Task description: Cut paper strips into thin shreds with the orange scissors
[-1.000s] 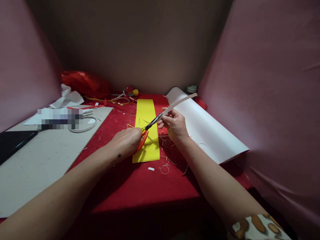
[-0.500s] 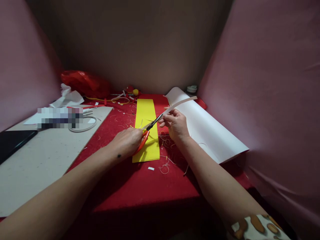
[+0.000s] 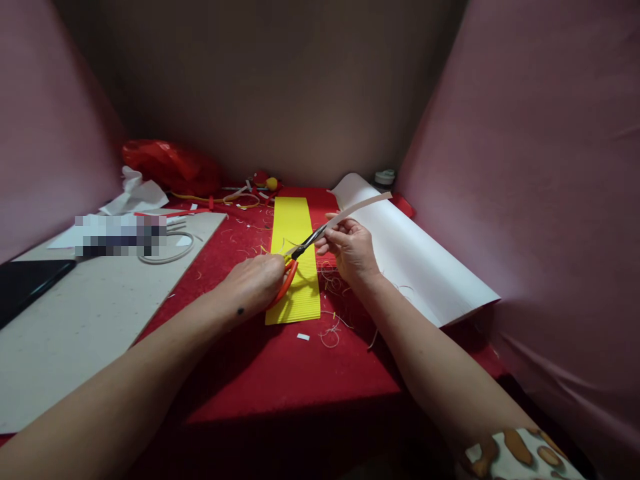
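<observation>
My left hand (image 3: 260, 280) is closed on the orange-handled scissors (image 3: 289, 280), whose blades point up and right toward my other hand. Between the fingers of my right hand (image 3: 353, 247) is a narrow pale strip (image 3: 367, 202) that curves up to the right. The blades meet the strip's lower end beside those fingers. Beneath the scissors lies a yellow corrugated sheet (image 3: 293, 223), partly over a red corrugated sheet (image 3: 324, 203). Thin curled offcuts (image 3: 330, 333) are scattered on the red cloth (image 3: 280, 373).
A large white sheet (image 3: 415, 253) lies at the right. On the left are a grey board (image 3: 100, 307), a black object (image 3: 30, 283) and a coiled cable (image 3: 167, 260). Behind them sit crumpled white paper (image 3: 135, 193) and a red plastic bag (image 3: 170, 167).
The scissor blades have closed somewhat on the strip. A thin sliver by the blades has shifted, and the strip's far tip has moved slightly left. Both hands stay nearly in place.
</observation>
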`<state>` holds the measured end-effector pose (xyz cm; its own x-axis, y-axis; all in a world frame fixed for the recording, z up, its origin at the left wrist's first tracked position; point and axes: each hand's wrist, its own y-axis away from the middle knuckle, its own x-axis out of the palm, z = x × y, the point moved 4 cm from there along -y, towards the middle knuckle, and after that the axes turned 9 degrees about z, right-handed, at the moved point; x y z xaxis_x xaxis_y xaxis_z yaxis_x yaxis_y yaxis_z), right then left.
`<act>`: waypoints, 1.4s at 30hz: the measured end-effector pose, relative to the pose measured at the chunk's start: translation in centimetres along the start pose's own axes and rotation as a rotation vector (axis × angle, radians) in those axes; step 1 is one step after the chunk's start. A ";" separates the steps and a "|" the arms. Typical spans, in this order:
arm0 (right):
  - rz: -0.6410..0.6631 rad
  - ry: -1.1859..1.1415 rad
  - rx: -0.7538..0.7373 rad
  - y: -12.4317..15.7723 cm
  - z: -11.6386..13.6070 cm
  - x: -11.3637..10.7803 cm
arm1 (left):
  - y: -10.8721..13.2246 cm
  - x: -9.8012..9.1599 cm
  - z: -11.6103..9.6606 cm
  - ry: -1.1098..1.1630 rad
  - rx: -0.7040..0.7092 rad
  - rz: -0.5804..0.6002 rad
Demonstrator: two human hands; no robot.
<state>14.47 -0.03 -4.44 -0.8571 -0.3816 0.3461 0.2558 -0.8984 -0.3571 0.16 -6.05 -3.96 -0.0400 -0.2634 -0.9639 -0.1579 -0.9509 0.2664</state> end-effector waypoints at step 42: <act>-0.009 0.041 0.040 0.1 -0.3 -0.2 | 0.5 -0.2 0.0 -0.055 -0.003 0.028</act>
<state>14.52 0.02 -4.74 -0.8768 -0.3646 0.3133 0.2646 -0.9102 -0.3186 0.08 -6.43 -3.61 -0.0988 -0.2809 -0.9546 -0.1531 -0.9436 0.2935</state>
